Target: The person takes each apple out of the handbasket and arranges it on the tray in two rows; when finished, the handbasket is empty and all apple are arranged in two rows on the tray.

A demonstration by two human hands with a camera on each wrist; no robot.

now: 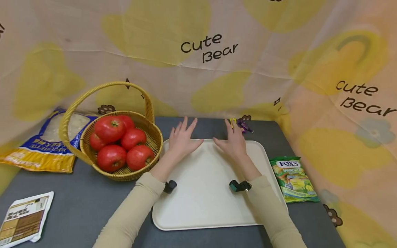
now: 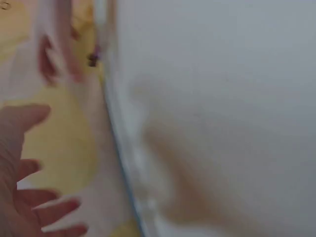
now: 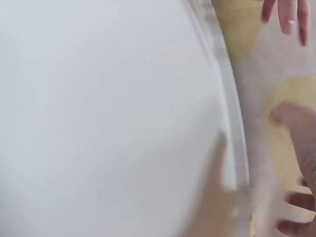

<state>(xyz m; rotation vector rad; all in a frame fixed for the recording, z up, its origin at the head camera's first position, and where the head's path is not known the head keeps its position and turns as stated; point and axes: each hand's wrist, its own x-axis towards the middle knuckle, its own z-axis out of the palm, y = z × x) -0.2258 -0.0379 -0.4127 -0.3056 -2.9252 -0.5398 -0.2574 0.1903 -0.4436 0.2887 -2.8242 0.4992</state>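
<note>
Both hands hover over the far part of a white tray (image 1: 204, 193), fingers spread and nothing held. The left hand (image 1: 182, 137) is above the tray's far left corner, just right of a wicker basket (image 1: 124, 177) of red apples (image 1: 112, 158). Toward the far right part of the tray, the right hand (image 1: 234, 143) has its thumb pointing at the left one, with a gap between them. In the left wrist view the left hand (image 2: 24, 177) shows loosely spread fingers beside the tray's rim. The right wrist view catches only part of the right hand (image 3: 301, 148).
Left of the basket lies a blue and yellow bag (image 1: 46, 144), with a white and brown packet (image 1: 26, 218) nearer. A green candy bag (image 1: 294, 179) lies at the tray's right. Small purple-wrapped pieces (image 1: 245, 125) sit behind the right hand. A patterned cloth (image 1: 173, 44) hangs behind the grey table.
</note>
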